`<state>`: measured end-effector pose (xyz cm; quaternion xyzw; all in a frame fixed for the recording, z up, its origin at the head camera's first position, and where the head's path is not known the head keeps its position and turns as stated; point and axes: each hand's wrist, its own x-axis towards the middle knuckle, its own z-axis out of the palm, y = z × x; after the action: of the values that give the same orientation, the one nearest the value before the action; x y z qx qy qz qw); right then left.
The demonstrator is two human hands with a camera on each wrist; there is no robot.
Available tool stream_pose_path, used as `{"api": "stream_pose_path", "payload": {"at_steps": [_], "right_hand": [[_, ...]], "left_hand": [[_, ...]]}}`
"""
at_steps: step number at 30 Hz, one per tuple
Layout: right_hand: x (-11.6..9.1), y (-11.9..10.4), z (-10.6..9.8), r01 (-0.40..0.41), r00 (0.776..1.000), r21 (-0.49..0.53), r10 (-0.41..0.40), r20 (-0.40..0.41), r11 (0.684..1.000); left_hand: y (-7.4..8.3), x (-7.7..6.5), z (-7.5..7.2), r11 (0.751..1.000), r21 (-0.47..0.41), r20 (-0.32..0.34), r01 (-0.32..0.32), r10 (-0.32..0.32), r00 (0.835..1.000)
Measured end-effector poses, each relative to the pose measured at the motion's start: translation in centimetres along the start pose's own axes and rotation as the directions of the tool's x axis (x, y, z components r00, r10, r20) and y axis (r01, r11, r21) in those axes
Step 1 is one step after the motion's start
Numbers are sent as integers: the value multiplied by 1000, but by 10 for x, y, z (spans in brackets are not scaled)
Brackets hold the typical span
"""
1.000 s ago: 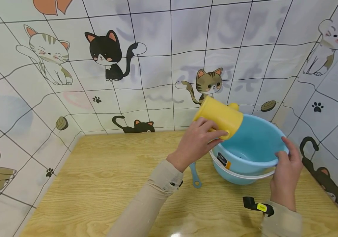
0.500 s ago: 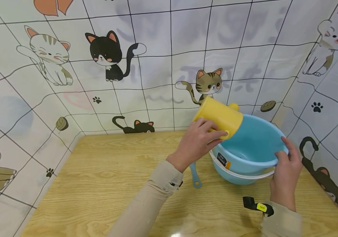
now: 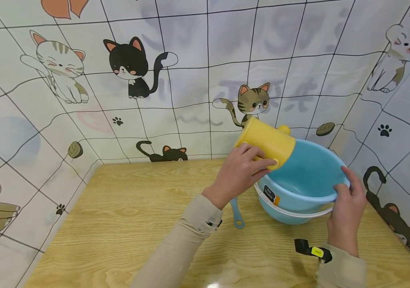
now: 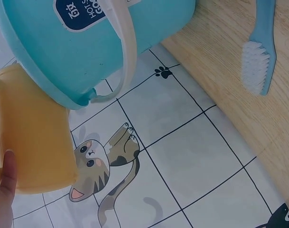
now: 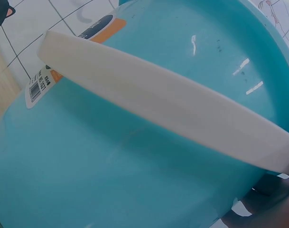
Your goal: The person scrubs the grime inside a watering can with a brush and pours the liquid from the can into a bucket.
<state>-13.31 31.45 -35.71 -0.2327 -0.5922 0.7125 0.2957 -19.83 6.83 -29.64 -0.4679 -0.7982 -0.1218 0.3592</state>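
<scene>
A yellow mug [image 3: 267, 141] is tilted over the left rim of a light blue bucket [image 3: 311, 168]. My left hand [image 3: 239, 170] holds the mug on its near side; in the left wrist view, fingers [image 4: 9, 173] are at its handle. The mug's mouth is not clearly visible. My right hand [image 3: 349, 210] grips the bucket's right rim, with the thumb over the edge. The bucket's white handle [image 5: 172, 107] hangs down across its near side. A blue scrubbing brush [image 4: 258, 66] with white bristles lies on the table; in the head view its head is hidden behind my left wrist.
The wooden table [image 3: 136, 216] runs up to walls covered with cat-print tile-pattern sheeting [image 3: 190, 88]. The right wall stands close beside the bucket. A black wrist-worn mount [image 3: 313, 251] sticks out at my right cuff.
</scene>
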Motion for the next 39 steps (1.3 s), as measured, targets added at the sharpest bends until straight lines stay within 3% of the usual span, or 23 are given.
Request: {"api": "stream_pose_path", "payload": {"at_steps": [39], "right_hand": [[0,0,0,9,999,48,-11,38,999]], "left_hand": [[1,-1,-1,998,64,2,-21,21,1000]]}}
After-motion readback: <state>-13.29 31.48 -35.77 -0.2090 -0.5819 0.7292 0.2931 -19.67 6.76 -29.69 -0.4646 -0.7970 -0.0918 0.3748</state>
